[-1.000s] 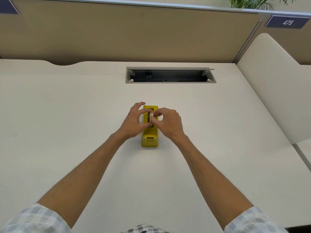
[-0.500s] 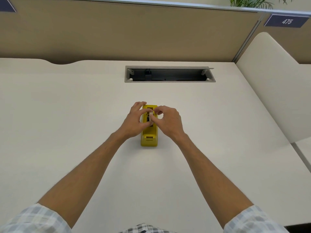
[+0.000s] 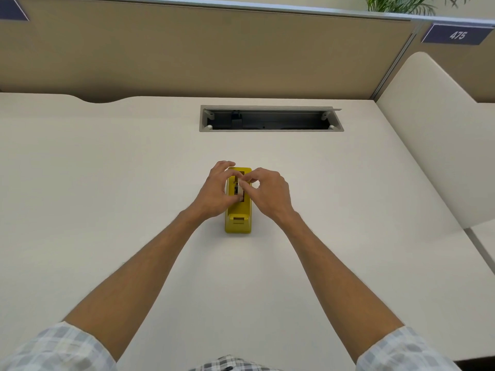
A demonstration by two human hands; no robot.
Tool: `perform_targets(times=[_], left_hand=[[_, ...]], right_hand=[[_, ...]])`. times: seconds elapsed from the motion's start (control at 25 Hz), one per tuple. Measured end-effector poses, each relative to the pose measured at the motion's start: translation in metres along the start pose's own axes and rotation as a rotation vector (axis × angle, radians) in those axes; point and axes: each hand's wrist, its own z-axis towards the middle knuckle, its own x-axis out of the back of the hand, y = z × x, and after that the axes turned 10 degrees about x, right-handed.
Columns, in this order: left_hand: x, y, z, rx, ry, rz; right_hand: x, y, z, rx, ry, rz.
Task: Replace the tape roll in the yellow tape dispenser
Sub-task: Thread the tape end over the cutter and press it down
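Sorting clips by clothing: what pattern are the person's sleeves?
Plaid sleeves, pale grey and white, clearest in the head view.

"475" in white on dark blue sign (image 3: 457, 35), mounted on partition (image 3: 214, 49), upper right.

— Hidden by the curled left hand (image 3: 214, 194): the left flank of the yellow plastic tape dispenser (image 3: 238, 215).
— And the pale tape roll (image 3: 241, 189)?
— Only a sliver between fingertips; too small to tell which hand pinches it, or whether seated in the slot.
— Right hand (image 3: 270, 195)?
— Fingertips bunched over the roll, contact unclear.
— At the edges?
— Dark blue rectangular sign (image 3: 12, 9) cut off top left, text out of sight. Green leafy plant (image 3: 396, 4) cropped at the top. Checked fabric sleeves (image 3: 53, 349) cut by the bottom edge.
— Inside the grey metal cable recess (image 3: 270, 119)?
— Dark, contents unreadable.
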Motion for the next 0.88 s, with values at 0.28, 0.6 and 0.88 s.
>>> perform_targets(times=[0.28,0.6,0.88], left_hand=[[0.0005,-0.0013,0.0012,0.009,-0.007,0.017],[0.0018,-0.0027,0.0007,-0.017,-0.007,0.046],[-0.0006,-0.0039,-0.0053,-0.019,0.01,-0.008]], right_hand=[[0.0039,-0.0022,0.0018,0.122,-0.072,-0.121],[0.0035,-0.0058,0.0032,0.169,-0.145,-0.259],[0.0,-0.0024,0.0022,0.123,-0.175,-0.211]])
